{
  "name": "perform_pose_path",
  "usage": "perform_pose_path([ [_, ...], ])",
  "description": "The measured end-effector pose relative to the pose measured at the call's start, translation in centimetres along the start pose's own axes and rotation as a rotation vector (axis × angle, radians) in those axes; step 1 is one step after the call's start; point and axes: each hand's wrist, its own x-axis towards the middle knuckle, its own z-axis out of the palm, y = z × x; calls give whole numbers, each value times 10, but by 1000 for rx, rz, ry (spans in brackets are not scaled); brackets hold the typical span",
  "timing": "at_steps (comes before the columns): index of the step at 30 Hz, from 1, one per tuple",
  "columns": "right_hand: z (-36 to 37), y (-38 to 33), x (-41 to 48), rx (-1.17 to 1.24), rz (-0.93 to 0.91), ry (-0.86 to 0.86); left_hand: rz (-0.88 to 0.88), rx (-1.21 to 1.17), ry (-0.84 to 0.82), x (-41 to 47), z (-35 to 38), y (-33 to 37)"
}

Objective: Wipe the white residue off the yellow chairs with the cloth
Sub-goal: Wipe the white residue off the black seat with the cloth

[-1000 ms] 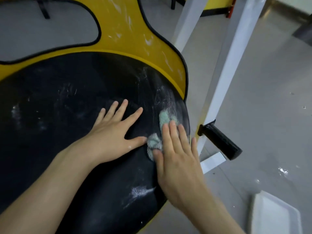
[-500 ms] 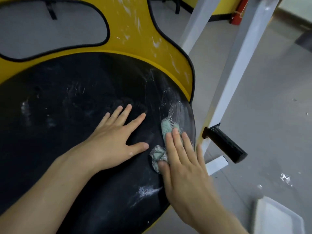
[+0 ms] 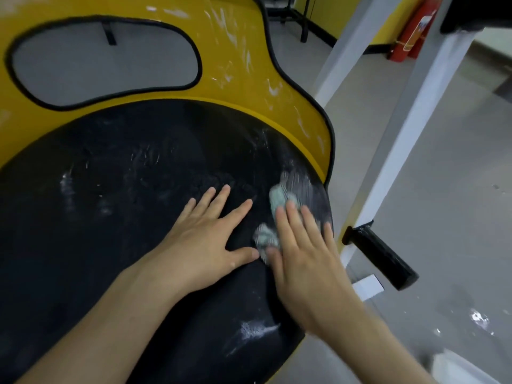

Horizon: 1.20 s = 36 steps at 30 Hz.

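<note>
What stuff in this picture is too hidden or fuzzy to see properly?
- Head view: most of the cloth, covered by the right hand pressing it.
- Head view: any residue on the black seat beneath the left hand.
- Head view: the label on the red extinguisher, blurred and too small.
- Head view: the white tray, cut off by the bottom edge.

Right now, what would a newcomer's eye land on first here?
Two hands on the black seat: the left hand lies flat, the right hand presses a greenish cloth near the seat's right edge. White smears streak the yellow chair back above; a white patch sits near the seat's front edge.
</note>
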Motion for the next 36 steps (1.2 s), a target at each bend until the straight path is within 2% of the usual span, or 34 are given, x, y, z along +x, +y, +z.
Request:
perform_pose_path([
  [3, -1, -1, -11, -29, 0, -93, -2, 7, -19, 3, -3, 0],
  [6, -5, 8, 33, -28, 5, -33, -5, 34, -33, 6, -5, 1],
  [11, -11, 11, 100, -7, 28, -32, -7, 35, -35, 8, -4, 0],
  [13, -9, 10, 89, -13, 40, -17, 1, 34, -34, 8, -3, 0],
  [17, 7, -2, 14, -62, -7, 37, 23, 28, -35, 8, -4, -4],
  [21, 12, -8, -16, -4, -6, -3, 32, 23, -26, 7, -4, -6],
  [24, -1, 0, 22, -43, -37, -30, 21, 21, -20, 6, -3, -5],
  [29, -18, 13, 135, -21, 35, -41, -21, 40, -24, 3, -5, -2],
  [31, -18, 13, 149, -19, 41, -48, -43, 44, -18, 2, -5, 0],
  [36, -9, 7, 62, -72, 8, -8, -73, 6, -26, -3, -6, -1],
])
